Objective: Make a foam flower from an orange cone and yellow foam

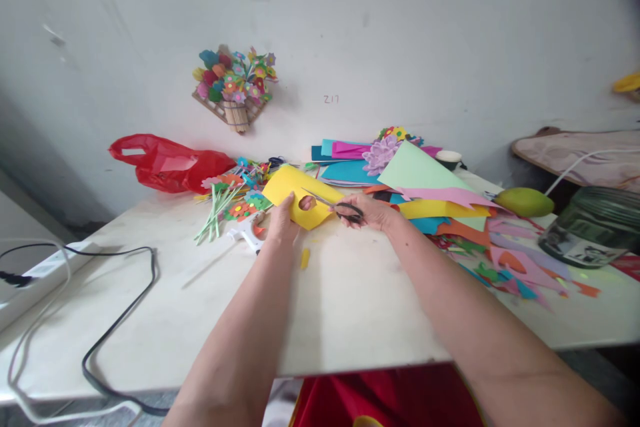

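A sheet of yellow craft foam or paper is held above the table by my left hand, thumb on its near face. Through a rounded hole in the sheet, fingertips show. In my right hand is a pair of scissors with black handles, its blades pointing left across the sheet beside the hole. I cannot tell whether the blades are touching the sheet. Below the sheet lies a small yellow scrap.
A white glue gun, green stems and foam flowers lie left, before a red plastic bag. Coloured sheets and scraps spread right, near a glass jar and a green fruit. Cables cross the left side by a power strip.
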`<move>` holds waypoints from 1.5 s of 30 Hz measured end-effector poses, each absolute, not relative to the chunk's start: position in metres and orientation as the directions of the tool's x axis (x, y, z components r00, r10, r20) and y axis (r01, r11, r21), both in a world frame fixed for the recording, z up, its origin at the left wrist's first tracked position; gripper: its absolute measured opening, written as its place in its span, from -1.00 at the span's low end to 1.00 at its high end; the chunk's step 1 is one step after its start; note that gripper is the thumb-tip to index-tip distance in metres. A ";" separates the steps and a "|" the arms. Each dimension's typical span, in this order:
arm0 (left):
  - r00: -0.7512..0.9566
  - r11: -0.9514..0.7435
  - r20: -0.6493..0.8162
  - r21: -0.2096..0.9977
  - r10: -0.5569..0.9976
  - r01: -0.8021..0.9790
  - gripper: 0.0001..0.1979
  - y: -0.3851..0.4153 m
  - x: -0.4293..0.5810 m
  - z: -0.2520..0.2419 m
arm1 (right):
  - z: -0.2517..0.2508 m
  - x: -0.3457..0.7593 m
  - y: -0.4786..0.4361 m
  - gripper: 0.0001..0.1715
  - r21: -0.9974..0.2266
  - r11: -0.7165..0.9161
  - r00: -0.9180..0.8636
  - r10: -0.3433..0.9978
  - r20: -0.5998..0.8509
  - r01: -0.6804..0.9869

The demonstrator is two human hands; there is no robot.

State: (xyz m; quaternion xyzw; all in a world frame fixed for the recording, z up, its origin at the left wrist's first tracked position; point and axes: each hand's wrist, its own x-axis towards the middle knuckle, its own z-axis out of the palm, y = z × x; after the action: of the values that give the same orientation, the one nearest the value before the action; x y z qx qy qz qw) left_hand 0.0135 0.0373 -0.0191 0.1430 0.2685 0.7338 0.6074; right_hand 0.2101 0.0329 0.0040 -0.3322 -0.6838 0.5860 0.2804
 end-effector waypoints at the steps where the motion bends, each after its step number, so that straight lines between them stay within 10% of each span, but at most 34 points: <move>1: -0.223 -0.135 -0.084 0.575 0.971 -0.807 -0.70 0.037 0.014 -0.019 | 0.003 0.210 0.033 -0.65 -0.988 0.087 -0.623 0.782 -0.012 0.129; 45: -0.213 -0.157 0.009 0.708 0.977 -0.689 -0.79 0.039 0.013 -0.019 | 0.009 0.219 0.034 -0.60 -0.979 0.047 -0.677 0.729 -0.102 0.197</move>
State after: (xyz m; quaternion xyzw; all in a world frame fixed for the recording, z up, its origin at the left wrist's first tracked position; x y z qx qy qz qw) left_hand 0.0126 0.0393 -0.0193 0.2435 0.2960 0.7205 0.5779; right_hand 0.2188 0.0344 0.0088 -0.3362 -0.6890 0.6030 0.2205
